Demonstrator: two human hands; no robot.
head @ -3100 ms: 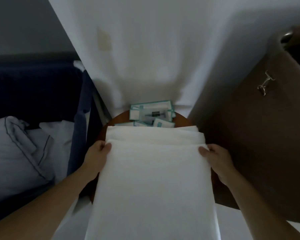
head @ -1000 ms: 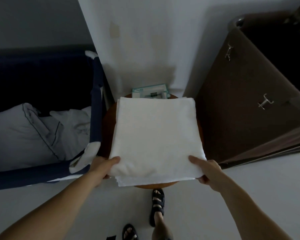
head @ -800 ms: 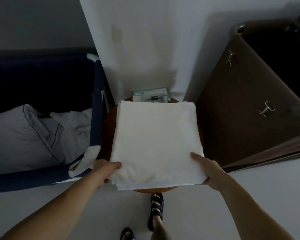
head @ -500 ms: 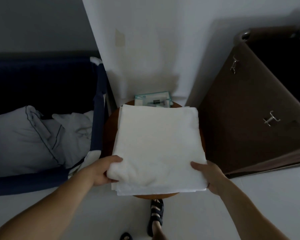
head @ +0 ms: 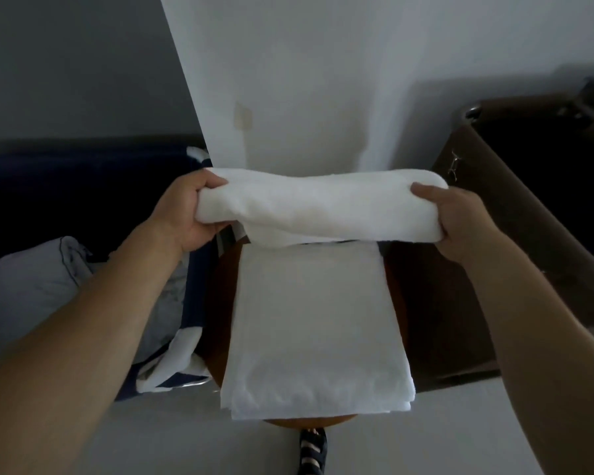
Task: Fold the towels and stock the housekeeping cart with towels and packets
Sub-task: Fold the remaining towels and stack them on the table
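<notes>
Two hands grip towel (head: 323, 207) ends: left hand (head: 186, 212), right hand (head: 460, 224) | raised off stack (head: 316, 323), earlier flat

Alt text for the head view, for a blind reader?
The left hand and right hand grip opposite ends of a bunched white towel, held over a folded towel stack on a round wooden table. A dark blue bin holding linens stands left; a brown bag right.

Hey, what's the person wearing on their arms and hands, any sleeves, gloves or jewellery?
Nothing visible: the left forearm and right forearm are bare with no sleeve in frame, and the left hand and right hand are ungloved. No watch, bracelet or ring shows.
</notes>
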